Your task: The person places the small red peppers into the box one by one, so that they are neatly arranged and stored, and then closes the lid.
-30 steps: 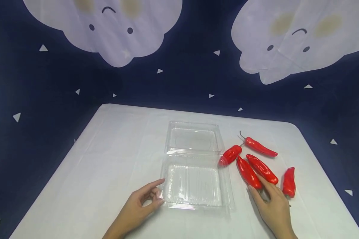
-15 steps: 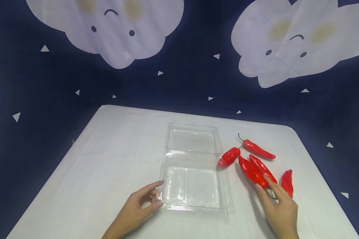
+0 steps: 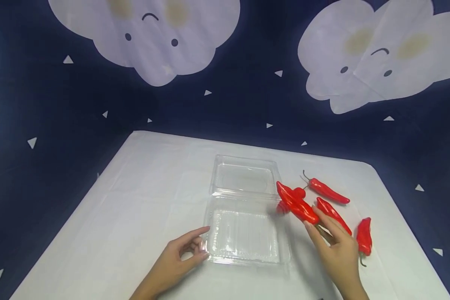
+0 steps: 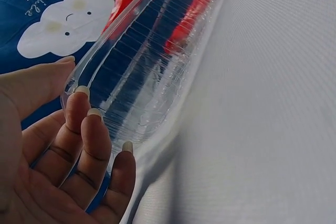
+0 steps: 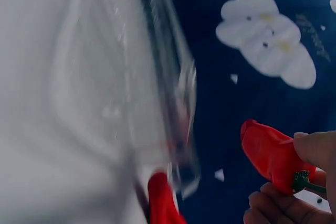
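My right hand point(image 3: 339, 252) pinches a red chili pepper point(image 3: 298, 204) near its stem end and holds it above the table, tip toward the far left. In the right wrist view this pepper point(image 5: 268, 153) sits between thumb and fingers, its green stem showing. An opened clear plastic clamshell box point(image 3: 243, 237) lies with its lid point(image 3: 243, 177) folded back. At the box's left edge, my left hand point(image 3: 174, 258) holds the rim with curled fingers; the left wrist view shows the fingertips point(image 4: 94, 114) against the clear wall. The held pepper partly hides another red pepper point(image 3: 283, 207) beside the box.
More red peppers lie at the right: one farther back point(image 3: 328, 191), one beside my right hand point(image 3: 333, 214), and one at the far right point(image 3: 364, 237). A white cloth covers the table point(image 3: 135, 200). Behind it hangs a dark blue cloth point(image 3: 240, 104) with clouds.
My right hand has gripped the nearest pepper, lifted it off the table and carried it left toward the box. My left hand stays at the box's left edge.
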Demonstrator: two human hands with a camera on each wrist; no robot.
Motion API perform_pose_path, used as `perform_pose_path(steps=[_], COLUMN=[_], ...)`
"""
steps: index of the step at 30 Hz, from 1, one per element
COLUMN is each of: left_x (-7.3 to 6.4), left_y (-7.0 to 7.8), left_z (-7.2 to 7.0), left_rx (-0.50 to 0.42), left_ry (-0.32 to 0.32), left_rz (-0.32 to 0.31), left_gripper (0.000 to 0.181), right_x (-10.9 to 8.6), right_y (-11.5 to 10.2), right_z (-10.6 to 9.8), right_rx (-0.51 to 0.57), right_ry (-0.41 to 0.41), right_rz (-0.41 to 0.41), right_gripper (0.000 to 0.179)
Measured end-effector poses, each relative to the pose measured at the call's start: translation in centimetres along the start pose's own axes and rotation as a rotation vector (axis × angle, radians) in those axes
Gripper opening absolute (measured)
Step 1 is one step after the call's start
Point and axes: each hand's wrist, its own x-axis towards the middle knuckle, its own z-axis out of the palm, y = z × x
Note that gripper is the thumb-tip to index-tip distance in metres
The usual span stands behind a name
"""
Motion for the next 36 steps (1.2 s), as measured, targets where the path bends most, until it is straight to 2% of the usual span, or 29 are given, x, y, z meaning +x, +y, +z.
perform_pose_path(steps=[4,8,13,17,21,26,29,36], left_x=[0.2,0.4,0.6,0.6,0.6,0.4,0.3,-0.1], left_y=[0.1,0.4,0.5,0.6,0.6,0.7,0.7,0.9], left_z=[0.1,0.2,0.4,0.5,0.5,0.4,0.3,0.1], left_rx=[0.008,0.005,-0.008,-0.014,-0.02,-0.016,-0.011,0.004], left_ry=[0.002,0.0,0.011,0.007,0.004,0.005,0.007,0.021], left_rz=[0.014,0.027,0.017,0.012,-0.003,-0.008,-0.007,-0.005], left_gripper=[0.053,0.052,0.052,0.052,0.052,0.052,0.052,0.052], right_x=[0.0,0.1,0.2,0.3,0.7,1.2,1.3,1.3], right_y=[-1.2,-1.9,-2.4,-2.6,-2.7,-2.7,-2.7,-3.1], right_z=[1.4,3.0,4.5,5.2,5.9,6.7,7.1,7.8], right_rx=[0.065,0.131,0.156,0.131,0.064,-0.111,-0.162,-0.252], right_ry=[-0.043,-0.125,-0.288,-0.432,-0.511,-0.517,-0.527,-0.573], right_rz=[-0.023,-0.091,-0.192,-0.192,-0.198,-0.302,-0.338,-0.285], right_gripper=[0.05,0.052,0.052,0.051,0.05,0.052,0.053,0.053])
